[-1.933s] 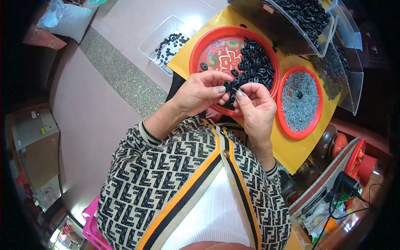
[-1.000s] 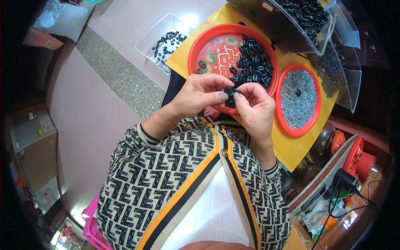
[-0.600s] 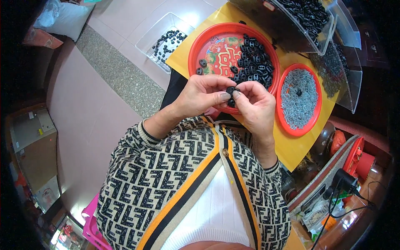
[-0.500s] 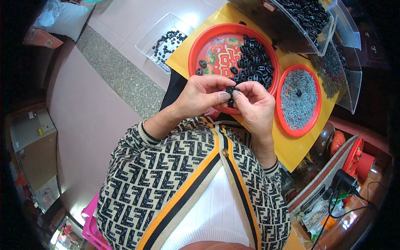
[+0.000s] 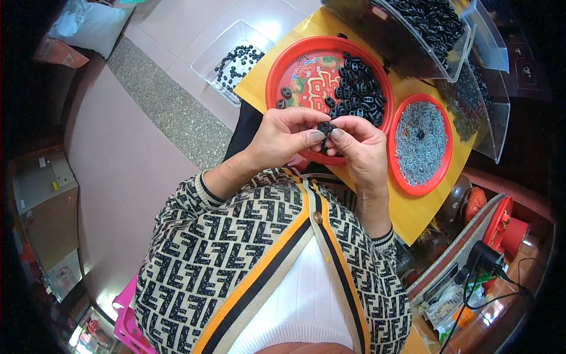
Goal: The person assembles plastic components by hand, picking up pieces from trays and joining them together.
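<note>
Between the fingertips of my left hand (image 5: 286, 137) and my right hand (image 5: 361, 150) is a small black plastic cord-lock piece (image 5: 324, 128). Both hands are closed in a pinch on it, thumbs toward me, and the fingers cover much of it. They work over the near edge of a round red tray (image 5: 272, 76) with a printed floor. Black oval two-hole cord-lock pieces (image 5: 361, 88) are heaped on the tray's right side, and a few lie at its left. To the right, an oval red dish (image 5: 450, 133) holds many small silvery springs (image 5: 420, 162).
A yellow sheet (image 5: 407, 221) lies under the tray and dish. Clear bins (image 5: 413, 44) of black parts stand at the far right. A clear box (image 5: 206, 62) with small black parts sits at the far left. At the lower right are a black plug adapter (image 5: 486, 256) and its cord.
My fingertips have shifted slightly around the black piece, which now sits at a different angle. Both hands keep their pinch over the tray's near edge.
</note>
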Available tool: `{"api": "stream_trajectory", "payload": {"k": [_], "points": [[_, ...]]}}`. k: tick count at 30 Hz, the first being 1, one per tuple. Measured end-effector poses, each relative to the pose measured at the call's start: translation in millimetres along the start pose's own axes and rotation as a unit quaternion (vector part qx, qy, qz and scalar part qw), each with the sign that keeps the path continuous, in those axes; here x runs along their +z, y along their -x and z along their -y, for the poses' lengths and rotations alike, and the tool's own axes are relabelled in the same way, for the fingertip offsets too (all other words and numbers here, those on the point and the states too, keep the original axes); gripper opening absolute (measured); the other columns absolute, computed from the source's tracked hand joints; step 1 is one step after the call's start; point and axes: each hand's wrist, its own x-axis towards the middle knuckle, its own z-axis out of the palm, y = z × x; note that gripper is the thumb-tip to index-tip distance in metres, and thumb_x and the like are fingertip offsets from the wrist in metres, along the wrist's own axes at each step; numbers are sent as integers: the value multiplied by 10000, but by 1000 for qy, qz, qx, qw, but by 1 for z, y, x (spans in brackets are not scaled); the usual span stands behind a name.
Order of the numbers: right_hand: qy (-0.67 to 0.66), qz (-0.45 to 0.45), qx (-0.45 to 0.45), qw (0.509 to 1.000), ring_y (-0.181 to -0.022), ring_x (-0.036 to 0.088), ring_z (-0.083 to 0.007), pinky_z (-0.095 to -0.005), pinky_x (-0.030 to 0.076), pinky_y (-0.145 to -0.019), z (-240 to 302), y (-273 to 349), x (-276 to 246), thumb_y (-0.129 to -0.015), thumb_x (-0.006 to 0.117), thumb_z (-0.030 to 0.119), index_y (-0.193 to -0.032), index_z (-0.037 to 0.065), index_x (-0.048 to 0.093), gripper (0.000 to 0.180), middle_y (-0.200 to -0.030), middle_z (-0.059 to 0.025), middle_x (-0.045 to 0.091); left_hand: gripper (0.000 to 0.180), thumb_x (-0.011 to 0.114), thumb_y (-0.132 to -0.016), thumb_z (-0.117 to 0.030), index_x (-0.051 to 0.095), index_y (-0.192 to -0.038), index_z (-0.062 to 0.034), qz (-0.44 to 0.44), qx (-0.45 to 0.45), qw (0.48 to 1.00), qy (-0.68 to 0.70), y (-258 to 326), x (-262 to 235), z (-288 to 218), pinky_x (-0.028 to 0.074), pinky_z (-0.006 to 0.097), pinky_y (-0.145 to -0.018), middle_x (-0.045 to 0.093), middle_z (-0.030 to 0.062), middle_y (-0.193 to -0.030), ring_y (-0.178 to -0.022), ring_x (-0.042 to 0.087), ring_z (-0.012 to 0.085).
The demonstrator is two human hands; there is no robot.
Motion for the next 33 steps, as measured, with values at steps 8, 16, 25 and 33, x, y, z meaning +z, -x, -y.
{"api": "stream_trajectory", "payload": {"k": [8,16,25,33], "points": [[-48,49,62,996,-601,577,-104,-192,487,-553,3,1,-10,-781,603,10,-874,-19,554,109,-735,-77,602,236,575,-792,13,561,-1026,38,18,-31,998,-46,1,3,-5,492,242,-737,609,92,-916,-826,585,122],[-75,65,78,992,-600,583,-112,-206,501,-547,1,0,-13,-768,622,20,-853,-10,538,123,-743,-80,596,214,603,-769,18,589,-983,26,11,13,997,-77,0,7,-5,484,230,-727,599,77,-914,-829,577,116],[-20,71,46,996,-602,575,-105,-212,492,-542,-5,-12,-20,-789,612,60,-846,4,531,114,-735,-67,590,223,597,-776,13,583,-998,22,-8,56,987,-153,-6,8,0,478,213,-688,602,57,-866,-781,570,95],[-122,67,65,988,-683,587,-114,-210,496,-573,2,-15,-16,-825,567,78,-936,-5,540,141,-826,-78,596,230,558,-795,28,561,-1025,30,-44,54,997,-15,-10,5,1,466,182,-599,600,29,-811,-668,550,62]]}}
